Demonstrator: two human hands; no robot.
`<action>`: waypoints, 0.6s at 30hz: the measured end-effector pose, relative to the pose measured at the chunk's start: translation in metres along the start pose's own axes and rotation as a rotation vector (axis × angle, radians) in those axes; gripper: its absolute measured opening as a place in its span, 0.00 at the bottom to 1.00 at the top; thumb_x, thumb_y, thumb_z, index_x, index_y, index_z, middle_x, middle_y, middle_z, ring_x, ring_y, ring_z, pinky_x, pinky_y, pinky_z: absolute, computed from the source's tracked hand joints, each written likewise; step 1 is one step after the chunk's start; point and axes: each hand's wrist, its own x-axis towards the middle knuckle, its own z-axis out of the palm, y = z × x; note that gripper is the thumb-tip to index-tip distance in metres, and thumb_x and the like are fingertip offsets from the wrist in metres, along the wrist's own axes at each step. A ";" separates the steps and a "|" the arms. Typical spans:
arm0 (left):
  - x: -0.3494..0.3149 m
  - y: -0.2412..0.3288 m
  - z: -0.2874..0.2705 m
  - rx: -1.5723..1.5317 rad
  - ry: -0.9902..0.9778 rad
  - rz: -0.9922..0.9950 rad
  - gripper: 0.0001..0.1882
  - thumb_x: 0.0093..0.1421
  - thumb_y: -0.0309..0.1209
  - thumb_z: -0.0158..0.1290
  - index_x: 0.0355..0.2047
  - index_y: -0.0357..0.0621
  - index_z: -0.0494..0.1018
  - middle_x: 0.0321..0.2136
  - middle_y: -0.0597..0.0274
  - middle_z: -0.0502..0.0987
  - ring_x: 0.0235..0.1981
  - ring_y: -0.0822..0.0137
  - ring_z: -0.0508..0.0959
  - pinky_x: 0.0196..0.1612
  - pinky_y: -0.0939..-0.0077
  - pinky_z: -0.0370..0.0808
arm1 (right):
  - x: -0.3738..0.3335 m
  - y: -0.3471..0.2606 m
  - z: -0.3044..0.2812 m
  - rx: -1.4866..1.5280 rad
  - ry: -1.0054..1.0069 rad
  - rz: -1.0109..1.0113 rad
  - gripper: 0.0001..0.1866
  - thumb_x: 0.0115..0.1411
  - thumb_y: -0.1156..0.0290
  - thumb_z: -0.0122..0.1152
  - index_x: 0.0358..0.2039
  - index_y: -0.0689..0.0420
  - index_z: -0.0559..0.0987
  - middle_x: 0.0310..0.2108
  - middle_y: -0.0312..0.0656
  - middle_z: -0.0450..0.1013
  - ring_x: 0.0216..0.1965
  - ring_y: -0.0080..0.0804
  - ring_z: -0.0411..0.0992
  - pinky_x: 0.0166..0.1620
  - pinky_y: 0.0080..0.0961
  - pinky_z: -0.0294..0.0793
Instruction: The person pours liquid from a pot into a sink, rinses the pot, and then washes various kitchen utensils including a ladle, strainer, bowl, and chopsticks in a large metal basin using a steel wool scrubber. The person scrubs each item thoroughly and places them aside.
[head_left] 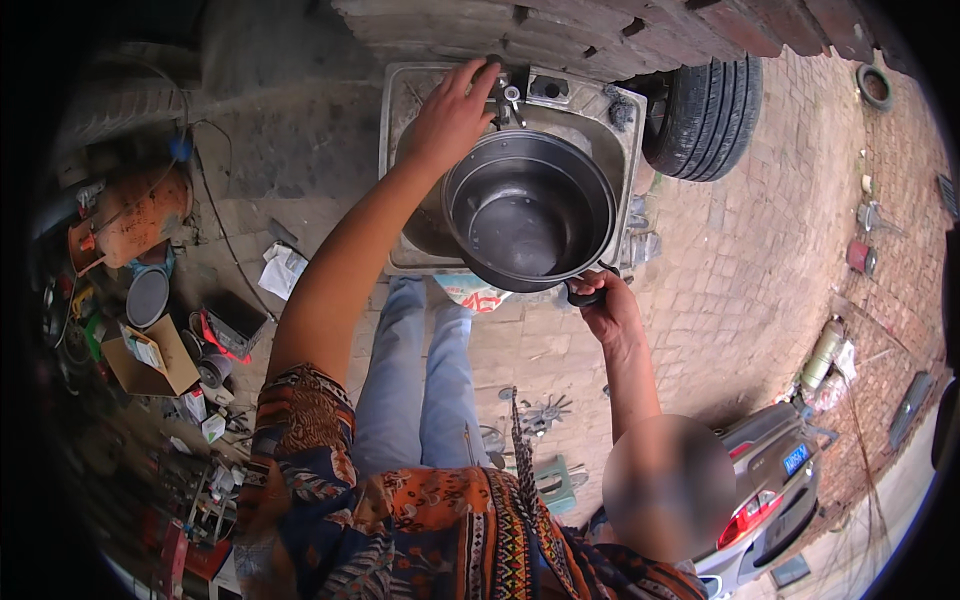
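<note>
A dark grey metal pot (pixel 528 205) is tilted over the sink (pixel 428 245), its inside facing up with a little shine on the bottom. My right hand (pixel 607 305) is closed on the pot's black handle (pixel 586 293) at the near right. Beyond the pot, my left hand (pixel 452 118) reaches to the faucet (pixel 510 97) at the sink's far edge. Its fingers and thumb bend around the faucet's dark left part, which they partly cover. No stream of water can be made out.
A brick wall (pixel 600 35) rises behind the sink. A car tyre (pixel 715 118) stands to its right, and a dark scouring pad (pixel 620 112) lies on the sink's rim. Boxes, including an open carton (pixel 150 360), and tools clutter the left. A parked car (pixel 765 490) is at lower right.
</note>
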 end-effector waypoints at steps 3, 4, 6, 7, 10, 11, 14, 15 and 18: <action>0.026 -0.012 -0.003 0.020 -0.316 0.349 0.23 0.48 0.30 0.58 0.46 0.45 0.70 0.48 0.58 0.69 0.50 0.58 0.69 0.51 0.66 0.69 | 0.009 0.018 0.014 -0.002 0.010 -0.023 0.04 0.51 0.85 0.39 0.25 0.63 0.63 0.21 0.37 0.59 0.22 0.22 0.59 0.23 0.15 0.67; 0.036 -0.020 0.003 0.014 -0.451 0.428 0.22 0.48 0.31 0.58 0.46 0.46 0.71 0.46 0.59 0.70 0.50 0.58 0.70 0.51 0.66 0.69 | 0.010 0.022 0.020 -0.017 0.022 -0.042 0.04 0.50 0.85 0.40 0.25 0.63 0.63 0.21 0.37 0.59 0.22 0.22 0.59 0.23 0.15 0.67; 0.053 -0.014 0.015 0.059 -0.559 0.393 0.16 0.45 0.35 0.60 0.35 0.44 0.75 0.37 0.58 0.74 0.40 0.56 0.75 0.43 0.64 0.72 | 0.017 0.026 0.024 0.011 -0.002 -0.048 0.04 0.52 0.86 0.41 0.25 0.62 0.64 0.19 0.35 0.58 0.20 0.21 0.58 0.22 0.14 0.65; 0.064 -0.007 0.012 0.085 -0.611 0.370 0.15 0.44 0.36 0.60 0.32 0.43 0.76 0.34 0.58 0.75 0.38 0.56 0.75 0.41 0.63 0.73 | 0.022 0.025 0.024 0.010 -0.019 -0.055 0.04 0.52 0.85 0.41 0.25 0.62 0.64 0.19 0.35 0.58 0.20 0.21 0.57 0.22 0.14 0.65; 0.065 -0.016 0.020 0.071 -0.557 0.261 0.13 0.44 0.38 0.60 0.25 0.42 0.75 0.28 0.58 0.75 0.32 0.53 0.77 0.35 0.61 0.74 | 0.032 0.027 0.036 0.005 -0.058 -0.053 0.06 0.54 0.84 0.42 0.24 0.60 0.64 0.17 0.32 0.57 0.18 0.20 0.57 0.23 0.14 0.63; 0.064 -0.014 0.024 0.092 -0.540 0.231 0.13 0.44 0.38 0.60 0.25 0.42 0.75 0.28 0.57 0.75 0.32 0.53 0.77 0.35 0.61 0.74 | 0.034 0.025 0.039 0.015 -0.078 -0.035 0.06 0.54 0.84 0.42 0.23 0.60 0.64 0.17 0.33 0.57 0.18 0.20 0.57 0.23 0.15 0.63; 0.063 0.001 0.023 0.122 -0.477 0.148 0.14 0.47 0.40 0.59 0.27 0.42 0.76 0.29 0.58 0.76 0.33 0.54 0.77 0.34 0.61 0.74 | 0.043 0.014 0.034 0.013 -0.088 -0.055 0.08 0.53 0.85 0.40 0.20 0.59 0.62 0.16 0.34 0.58 0.18 0.21 0.57 0.25 0.17 0.64; 0.060 0.004 0.021 0.134 -0.465 0.120 0.14 0.48 0.40 0.59 0.27 0.42 0.76 0.29 0.58 0.76 0.33 0.54 0.77 0.34 0.62 0.74 | 0.043 0.014 0.035 0.016 -0.084 -0.052 0.09 0.53 0.84 0.39 0.19 0.58 0.62 0.16 0.34 0.58 0.18 0.22 0.58 0.26 0.18 0.65; 0.057 0.006 0.023 0.148 -0.428 0.062 0.13 0.49 0.40 0.58 0.28 0.42 0.76 0.29 0.58 0.76 0.33 0.55 0.77 0.34 0.62 0.75 | 0.038 0.016 0.041 0.044 -0.056 -0.036 0.10 0.52 0.84 0.38 0.17 0.57 0.62 0.16 0.35 0.58 0.18 0.24 0.58 0.28 0.20 0.66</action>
